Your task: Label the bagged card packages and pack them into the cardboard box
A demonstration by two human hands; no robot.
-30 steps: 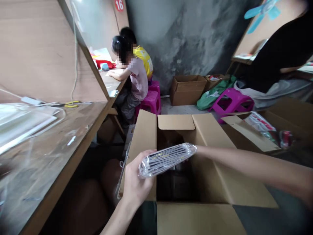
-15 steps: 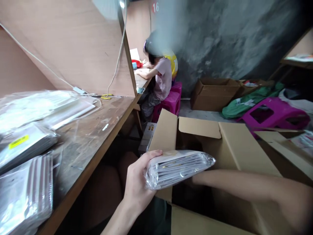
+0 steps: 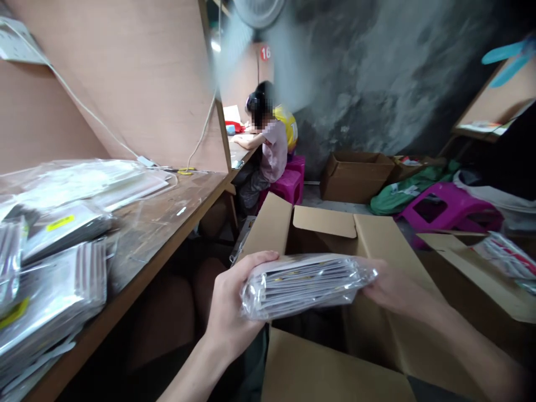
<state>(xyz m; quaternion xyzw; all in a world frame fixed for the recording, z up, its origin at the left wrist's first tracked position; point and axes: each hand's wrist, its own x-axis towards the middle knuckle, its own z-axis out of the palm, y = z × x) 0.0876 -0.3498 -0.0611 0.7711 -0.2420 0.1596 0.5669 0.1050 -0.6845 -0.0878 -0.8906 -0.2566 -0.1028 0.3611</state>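
A clear plastic bag packed with a stack of flat white cards or envelopes is held above an open cardboard box. Around its left end my left hand is closed, thumb on top. My right hand grips the right end from behind, its fingers partly hidden by the pack. Below the bag the inside of the box is dark, and its contents cannot be made out.
On the left, a wooden table bears similar bagged packs and plastic sleeves. A person sits on a pink stool further back. Behind the box lie a purple stool, a green bag and another carton.
My right hand has come up out of the box and now holds the right end of the bagged pack. My left hand keeps its grip. The view has tilted up.
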